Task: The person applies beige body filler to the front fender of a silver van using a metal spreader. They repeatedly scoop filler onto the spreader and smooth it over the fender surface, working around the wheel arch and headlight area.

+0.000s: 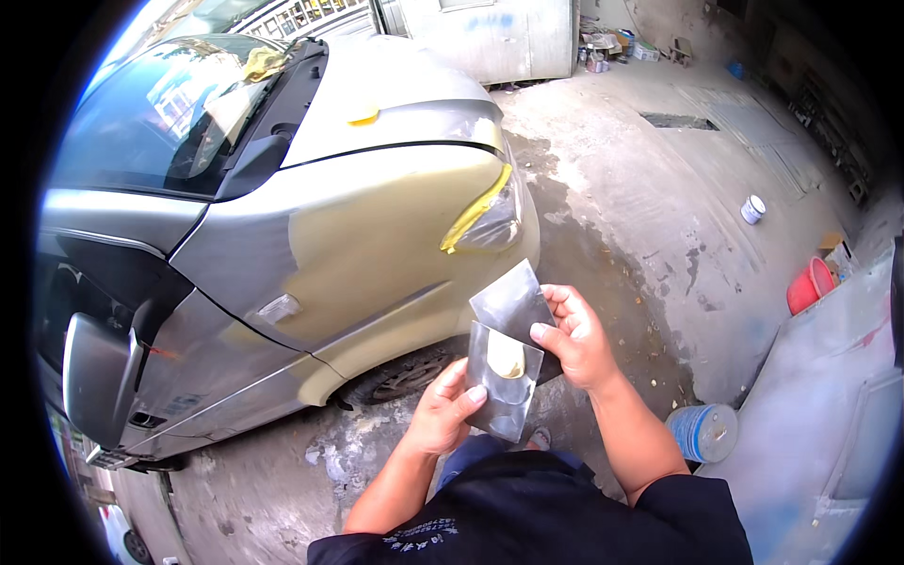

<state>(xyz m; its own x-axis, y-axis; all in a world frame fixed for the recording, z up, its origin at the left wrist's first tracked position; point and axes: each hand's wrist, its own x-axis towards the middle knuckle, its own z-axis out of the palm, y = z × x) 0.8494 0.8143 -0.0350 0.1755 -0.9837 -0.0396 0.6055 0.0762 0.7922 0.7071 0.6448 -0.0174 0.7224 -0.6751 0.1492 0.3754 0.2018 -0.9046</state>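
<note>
My left hand (446, 411) grips a flat grey metal putty spreader (508, 414) by its left edge, thumb on top. A dab of pale yellow putty (506, 356) sits near that spreader's upper end. A second metal spreader (513, 297) is pinched between the thumb and fingers of my right hand (576, 337). Its lower edge meets or overlaps the top of the first spreader; I cannot tell whether they touch. Beyond my hands stands a silver car, its front fender (377, 226) coated in dull yellow-beige filler. Yellow tape (477, 212) edges the plastic-covered headlight (496, 221).
A yellow piece (363, 118) lies on the hood, and the side mirror (99, 377) juts out at left. To the right are a blue-and-white bucket (702, 433), a red basin (810, 285) and a small white can (752, 209). A grey panel (829, 405) borders the right side.
</note>
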